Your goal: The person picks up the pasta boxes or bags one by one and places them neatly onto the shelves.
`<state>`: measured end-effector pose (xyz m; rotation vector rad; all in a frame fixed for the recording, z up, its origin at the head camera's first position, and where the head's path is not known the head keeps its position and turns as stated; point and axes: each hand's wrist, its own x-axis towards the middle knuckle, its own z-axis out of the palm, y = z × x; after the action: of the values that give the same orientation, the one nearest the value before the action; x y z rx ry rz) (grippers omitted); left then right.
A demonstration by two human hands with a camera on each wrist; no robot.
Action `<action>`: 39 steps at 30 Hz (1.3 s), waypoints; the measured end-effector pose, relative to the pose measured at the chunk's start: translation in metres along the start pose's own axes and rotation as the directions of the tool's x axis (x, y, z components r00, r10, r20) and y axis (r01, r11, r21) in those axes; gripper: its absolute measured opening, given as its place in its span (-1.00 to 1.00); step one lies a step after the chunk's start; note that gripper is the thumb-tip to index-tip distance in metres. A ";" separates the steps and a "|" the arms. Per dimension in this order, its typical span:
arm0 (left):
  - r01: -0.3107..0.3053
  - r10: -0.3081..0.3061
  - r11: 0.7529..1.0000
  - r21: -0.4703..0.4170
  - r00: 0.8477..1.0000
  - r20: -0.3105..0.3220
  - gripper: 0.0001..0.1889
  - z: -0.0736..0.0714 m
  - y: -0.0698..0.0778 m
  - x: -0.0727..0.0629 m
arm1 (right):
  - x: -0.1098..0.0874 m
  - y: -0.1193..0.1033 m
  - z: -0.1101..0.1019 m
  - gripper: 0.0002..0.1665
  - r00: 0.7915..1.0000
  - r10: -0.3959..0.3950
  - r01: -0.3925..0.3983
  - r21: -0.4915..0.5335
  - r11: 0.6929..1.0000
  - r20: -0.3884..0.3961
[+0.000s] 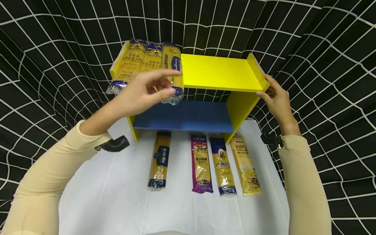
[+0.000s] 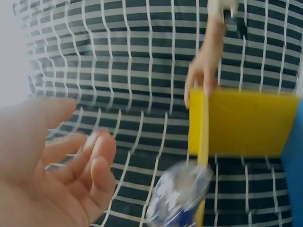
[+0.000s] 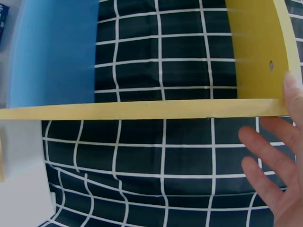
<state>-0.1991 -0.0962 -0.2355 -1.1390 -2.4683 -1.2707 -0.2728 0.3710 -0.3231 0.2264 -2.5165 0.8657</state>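
My left hand point(image 1: 141, 91), fingers loosely bent, hovers at the front of the spaghetti packs on the yellow top board of a shelf point(image 1: 215, 71). From the head view it overlaps the rightmost pack point(image 1: 171, 62); in the left wrist view a gap parts the fingers from a blurred clear wrapper end point(image 2: 177, 194). Two matching packs, a left one point(image 1: 130, 62) and a middle one point(image 1: 151, 58), lie beside it. With thumb in front and fingers outside, my right hand point(image 1: 277, 99) grips the shelf's upper right corner; the right wrist view shows its thumb point(image 3: 292, 87) at the yellow edge.
A blue lower board point(image 1: 188, 114) spans the shelf. On the white table point(image 1: 117, 195) before it lie a la sicilia pasta pack point(image 1: 158, 160), a purple-edged pack point(image 1: 202, 163), a blue-ended pack point(image 1: 223, 166) and a yellow pack point(image 1: 246, 166). Black grid cloth point(image 1: 217, 29) surrounds everything.
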 end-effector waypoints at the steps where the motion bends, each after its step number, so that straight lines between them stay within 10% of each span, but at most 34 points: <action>1: -0.049 0.050 0.998 -0.040 0.999 0.019 -0.53 0.006 0.001 -0.011 | 0.000 0.000 0.000 -0.24 1.000 0.000 0.000 -0.002 1.000 0.000; 6: -0.140 0.185 0.958 -0.252 0.968 0.167 -0.58 0.051 -0.010 -0.059 | 0.001 -0.001 -0.002 -0.24 1.000 -0.004 0.004 -0.004 1.000 -0.001; 13: 0.160 -0.077 0.961 -0.225 0.938 0.337 -0.60 0.124 -0.079 -0.104 | 0.001 -0.002 -0.002 -0.25 1.000 0.019 -0.019 -0.004 1.000 -0.003; 21: 0.348 -0.340 0.937 -0.003 0.917 0.207 -0.50 0.185 -0.165 -0.150 | -0.001 -0.002 -0.001 -0.25 1.000 0.030 -0.030 -0.008 1.000 0.001; 29: 0.575 -0.594 0.797 0.184 0.802 0.068 -0.28 0.215 -0.215 -0.175 | -0.001 -0.002 -0.002 -0.25 0.999 0.042 -0.042 -0.027 0.999 0.004; 39: 0.659 -0.690 0.719 0.220 0.716 0.106 -0.05 0.233 -0.235 -0.179 | -0.002 -0.004 0.000 -0.25 0.998 0.055 -0.055 -0.026 0.998 0.017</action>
<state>-0.1852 -0.1063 -0.6116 -0.2806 -3.2200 -1.0748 -0.2701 0.3685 -0.3217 0.1578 -2.5593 0.8557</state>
